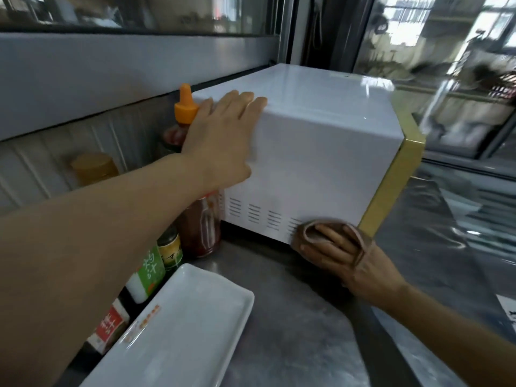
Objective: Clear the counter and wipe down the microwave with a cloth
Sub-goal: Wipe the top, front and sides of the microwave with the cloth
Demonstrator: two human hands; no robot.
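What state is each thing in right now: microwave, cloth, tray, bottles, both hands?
White microwave with yellow front: upright on the counter.
Brown cloth: pressed against the microwave's lower side.
Right hand: gripping the cloth.
Left hand: flat on the microwave's top edge.
White rectangular tray: empty.
Orange-capped sauce bottle: capped, upright.

Single head-worn wide-angle view, looking forward and down, close over the surface [293,317], microwave [312,152] at frame centre, forearms entering from lower left and lower right.
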